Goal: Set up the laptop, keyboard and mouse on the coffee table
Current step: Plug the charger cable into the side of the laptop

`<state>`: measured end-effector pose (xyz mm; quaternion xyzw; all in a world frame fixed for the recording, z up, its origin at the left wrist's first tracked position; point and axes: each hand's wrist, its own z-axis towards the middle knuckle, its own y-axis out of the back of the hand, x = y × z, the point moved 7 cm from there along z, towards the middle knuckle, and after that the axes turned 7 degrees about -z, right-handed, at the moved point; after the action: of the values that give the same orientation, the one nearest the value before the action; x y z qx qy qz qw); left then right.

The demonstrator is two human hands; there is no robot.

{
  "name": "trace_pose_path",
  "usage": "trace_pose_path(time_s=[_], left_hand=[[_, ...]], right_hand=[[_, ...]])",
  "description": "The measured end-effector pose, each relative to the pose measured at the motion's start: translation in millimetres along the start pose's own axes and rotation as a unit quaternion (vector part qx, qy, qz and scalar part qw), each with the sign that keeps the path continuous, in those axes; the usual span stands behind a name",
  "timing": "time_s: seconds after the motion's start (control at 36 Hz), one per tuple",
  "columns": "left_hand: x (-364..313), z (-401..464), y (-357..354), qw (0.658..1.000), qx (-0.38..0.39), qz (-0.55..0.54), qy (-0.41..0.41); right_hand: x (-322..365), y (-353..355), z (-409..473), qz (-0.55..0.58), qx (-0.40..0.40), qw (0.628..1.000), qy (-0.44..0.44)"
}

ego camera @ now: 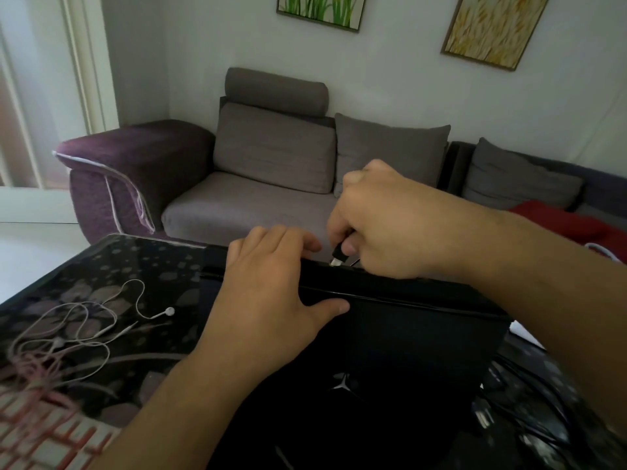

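**Coffee table, laptop being cabled — items on view**

- Laptop (390,351): black, lid closed, silver emblem on the lid; occupies the centre and lower centre of the frame, lying on the coffee table (112,266), a dark glossy top with a pale floral pattern.
- Left hand (271,286): lies flat on the laptop's far edge, centre of frame, fingers draped over the rear edge, thumb stretched along the lid; fingers relaxed, not clasping anything.
- Right hand (380,218): just right of centre, fingers curled, pinching a black plug (339,257) with a metal tip; the tip sits at the laptop's rear edge. Whether it is seated in a port cannot be told.
- Keyboard (44,435): white keys on a red base, blurred, lower left corner of the frame, on the table.
- Earphones (81,330): white, wired, loosely tangled, left of the laptop on the table.
- Black cables (529,395): blurred, lower right, beside the laptop.
- Sofa (258,178): grey cushions, purple armrest, behind the table.
- Red cloth (570,225): on the sofa, right edge of the frame.
- Two framed pictures (320,10): plant motifs, wall at the top of the frame.
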<state>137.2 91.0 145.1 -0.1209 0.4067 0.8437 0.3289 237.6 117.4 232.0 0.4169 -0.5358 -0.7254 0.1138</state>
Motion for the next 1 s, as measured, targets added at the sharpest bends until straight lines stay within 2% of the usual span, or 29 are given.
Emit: trace_pose_path(time_s=[0.14, 0.33, 0.47, 0.53, 0.61, 0.72, 0.89, 0.94, 1.0], left_hand=[[-1, 0, 0, 1.0, 0.001, -0.005, -0.006], [2, 0, 0, 1.0, -0.013, -0.012, -0.019], [2, -1, -1, 1.0, -0.003, -0.009, -0.017], [3, -1, -1, 1.0, -0.001, -0.011, -0.013], [1, -2, -1, 1.0, 0.007, -0.006, -0.021], [2, -3, -4, 0.999, 0.018, 0.003, -0.028], [8, 1, -8, 1.0, 0.014, 0.012, -0.023], [12, 7, -14, 0.999, 0.016, 0.024, -0.017], [18, 15, -22, 0.999, 0.02, 0.034, -0.008]], right_hand=[[5, 4, 8, -0.018, 0.046, 0.999, 0.001], [25, 2, 21, -0.101, 0.064, 0.992, 0.044], [18, -1, 19, -0.036, 0.049, 0.998, 0.029], [8, -4, 17, 0.024, 0.052, 0.998, 0.024], [-22, -13, 7, 0.162, 0.054, 0.985, -0.014], [-67, -45, -6, 0.269, 0.032, 0.958, -0.096], [-136, -123, -40, 0.237, 0.054, 0.932, -0.269], [-154, -145, -63, 0.275, 0.054, 0.906, -0.316], [-163, -163, -84, 0.362, 0.036, 0.862, -0.353]])
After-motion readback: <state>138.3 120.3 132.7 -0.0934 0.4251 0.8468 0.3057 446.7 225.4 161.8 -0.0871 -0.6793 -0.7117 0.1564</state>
